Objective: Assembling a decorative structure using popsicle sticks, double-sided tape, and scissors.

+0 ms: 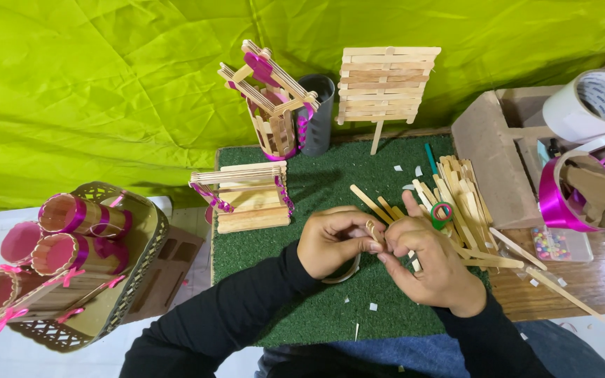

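our left hand (332, 241) and right hand (425, 260) pinch a small loop of tape (372, 229) together over the green mat (316, 308). at nine o'clock, finished holders (78, 241) fill a basket (145, 241); at two o'clock, loose sticks (467, 203) remain unglued.

A basket (145, 241) of ribbon-trimmed stick cups (82, 217) stands left; a white tape roll (589, 105) lies right.

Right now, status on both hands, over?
Left hand and right hand pinching a small wooden stick together. Tape ring beneath. Loose sticks alongside.
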